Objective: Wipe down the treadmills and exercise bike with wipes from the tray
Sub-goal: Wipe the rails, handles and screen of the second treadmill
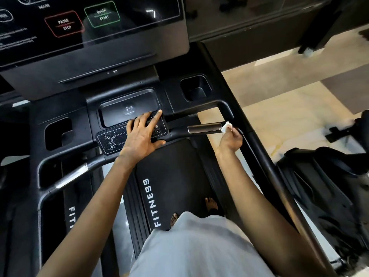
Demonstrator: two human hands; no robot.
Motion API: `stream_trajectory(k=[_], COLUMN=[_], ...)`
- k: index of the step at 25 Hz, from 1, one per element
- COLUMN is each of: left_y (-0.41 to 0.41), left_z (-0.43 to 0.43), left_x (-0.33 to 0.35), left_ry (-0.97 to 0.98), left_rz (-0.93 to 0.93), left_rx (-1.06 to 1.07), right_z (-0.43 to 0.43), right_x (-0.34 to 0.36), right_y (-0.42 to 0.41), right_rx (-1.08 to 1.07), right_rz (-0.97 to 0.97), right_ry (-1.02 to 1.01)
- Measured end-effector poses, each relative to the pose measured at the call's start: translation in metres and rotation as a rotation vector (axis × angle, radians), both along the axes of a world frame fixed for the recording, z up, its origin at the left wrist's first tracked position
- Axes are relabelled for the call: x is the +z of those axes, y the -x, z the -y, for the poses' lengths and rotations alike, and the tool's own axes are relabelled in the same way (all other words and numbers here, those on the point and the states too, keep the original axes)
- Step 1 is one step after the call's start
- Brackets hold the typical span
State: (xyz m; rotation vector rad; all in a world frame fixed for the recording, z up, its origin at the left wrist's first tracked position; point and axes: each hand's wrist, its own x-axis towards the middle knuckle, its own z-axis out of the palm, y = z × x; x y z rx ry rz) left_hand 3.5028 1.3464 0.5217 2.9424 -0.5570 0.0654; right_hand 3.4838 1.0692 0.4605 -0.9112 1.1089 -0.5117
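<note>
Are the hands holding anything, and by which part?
The right hand pinches a white wipe by its lower end, at the handlebar's metal grip. The left hand holds nothing, resting flat on the control panel.

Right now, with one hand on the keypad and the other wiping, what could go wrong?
1. The left hand lies flat on the keypad; it may press a key and start the belt under the bare feet.
2. The right hand pinches only a small wad of wipe at the end of the metal grip, so it could slip out.
</note>
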Motion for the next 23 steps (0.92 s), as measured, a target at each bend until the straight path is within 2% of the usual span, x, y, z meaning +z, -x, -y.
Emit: stream_trajectory(k=[2, 4, 5, 9, 12, 14, 17, 20, 22, 23], left_y=[-0.001, 0.0, 0.002, 0.008, 0.011, 0.013, 0.017, 0.024, 0.028, 0.03], left_z=[-0.011, -0.024, -0.031, -0.06, -0.082, -0.095, -0.112, -0.13, -0.137, -0.139], left_x=[0.002, 0.001, 0.0, -0.002, -0.001, -0.003, -0.006, -0.009, -0.01, -0.01], left_ry=[0.021, 0.039, 0.05, 0.086, 0.104, 0.117, 0.129, 0.153, 0.214, 0.259], left_rz=[-0.003, -0.01, -0.009, -0.011, 0.009, 0.023, 0.034, 0.023, 0.003, -0.017], left_rx=[-0.019, -0.027, -0.027, -0.009, -0.004, 0.018, 0.048, 0.087, 0.121, 0.147], right_z=[-0.001, -0.008, -0.015, -0.06, -0.099, -0.108, -0.098, -0.091, -0.105, -0.116], right_x=[-0.002, -0.009, -0.01, 0.004, 0.007, 0.005, 0.011, 0.015, 0.019, 0.02], right_y=[0.002, -0.002, -0.002, 0.011, 0.016, 0.02, 0.022, 0.024, 0.026, 0.028], right_rx=[0.079, 0.22, 0.229, -0.035, 0.054, 0.132, 0.19, 0.394, 0.534, 0.593], right_rz=[-0.061, -0.019, -0.032, 0.068, 0.111, 0.055, 0.046, 0.001, -0.012, 0.003], right_ry=[-0.142, -0.326, -0.335, -0.432, -0.398, -0.223, 0.225, 0.705, 0.897, 0.926])
